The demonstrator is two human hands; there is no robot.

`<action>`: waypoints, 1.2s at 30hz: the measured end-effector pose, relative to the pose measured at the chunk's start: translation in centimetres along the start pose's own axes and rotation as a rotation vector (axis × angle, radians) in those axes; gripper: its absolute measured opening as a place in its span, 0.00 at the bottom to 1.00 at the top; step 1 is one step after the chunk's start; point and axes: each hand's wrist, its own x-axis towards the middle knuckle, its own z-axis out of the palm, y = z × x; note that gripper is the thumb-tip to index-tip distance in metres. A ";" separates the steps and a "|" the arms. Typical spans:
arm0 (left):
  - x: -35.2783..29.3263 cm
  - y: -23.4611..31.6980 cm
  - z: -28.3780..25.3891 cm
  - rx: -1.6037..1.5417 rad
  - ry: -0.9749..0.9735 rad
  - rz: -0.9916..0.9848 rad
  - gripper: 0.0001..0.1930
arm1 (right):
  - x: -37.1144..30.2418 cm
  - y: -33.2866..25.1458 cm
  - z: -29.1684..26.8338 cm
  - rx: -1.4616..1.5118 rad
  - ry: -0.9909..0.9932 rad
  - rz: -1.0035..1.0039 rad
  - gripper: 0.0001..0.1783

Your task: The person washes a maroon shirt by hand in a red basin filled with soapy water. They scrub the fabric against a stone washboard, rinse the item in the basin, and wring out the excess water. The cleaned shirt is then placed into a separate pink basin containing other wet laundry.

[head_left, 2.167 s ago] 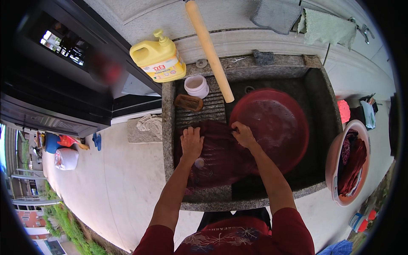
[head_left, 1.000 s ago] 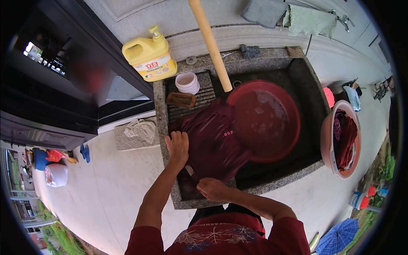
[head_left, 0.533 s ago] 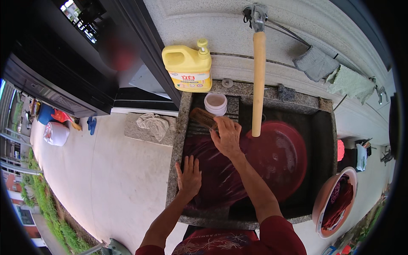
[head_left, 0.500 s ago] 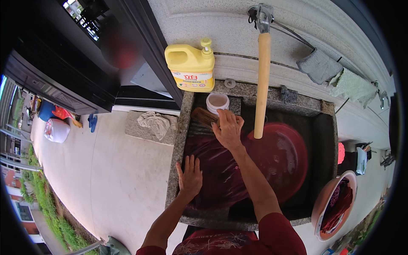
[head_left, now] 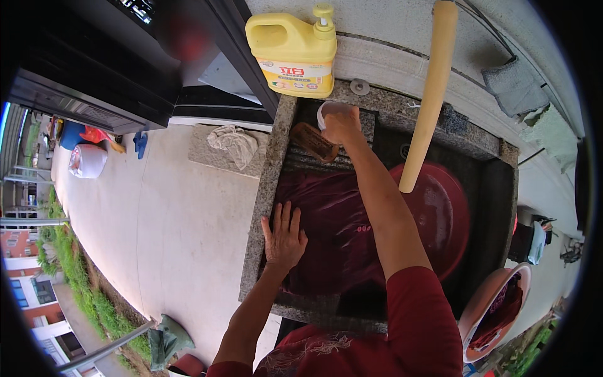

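You face creased cloth, a glossy plastic basin, a rough speckled stone sink and a matt wooden brush.

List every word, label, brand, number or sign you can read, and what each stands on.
Yellow jug: its label bears large red characters, not copied out here; the smaller print is too small to read.
Dark red garment: three small pale marks, too small to tell whether they are lettering.
Red shirt: pale branching lines, no readable words.
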 end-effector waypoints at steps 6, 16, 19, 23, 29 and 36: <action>-0.1 -0.1 0.0 -0.005 0.024 -0.015 0.26 | 1.0 0.3 0.3 0.092 -0.039 -0.032 0.13; 0.0 -0.1 0.2 -0.053 0.016 -0.025 0.28 | -2.5 0.2 1.4 0.250 0.758 -0.184 0.15; -0.3 -0.4 0.0 -0.070 0.044 -0.027 0.28 | -10.6 -1.1 1.0 0.985 0.492 -0.292 0.10; 0.0 0.2 -0.3 -0.055 0.088 0.031 0.26 | -22.1 -0.9 10.3 1.091 0.196 -0.244 0.10; -0.3 -0.2 0.7 0.004 0.096 0.043 0.25 | -29.6 -6.8 12.0 0.327 0.479 -0.305 0.22; -1.1 -0.5 -1.4 -0.034 0.160 0.158 0.26 | -28.3 -5.5 11.5 0.118 0.509 -0.235 0.24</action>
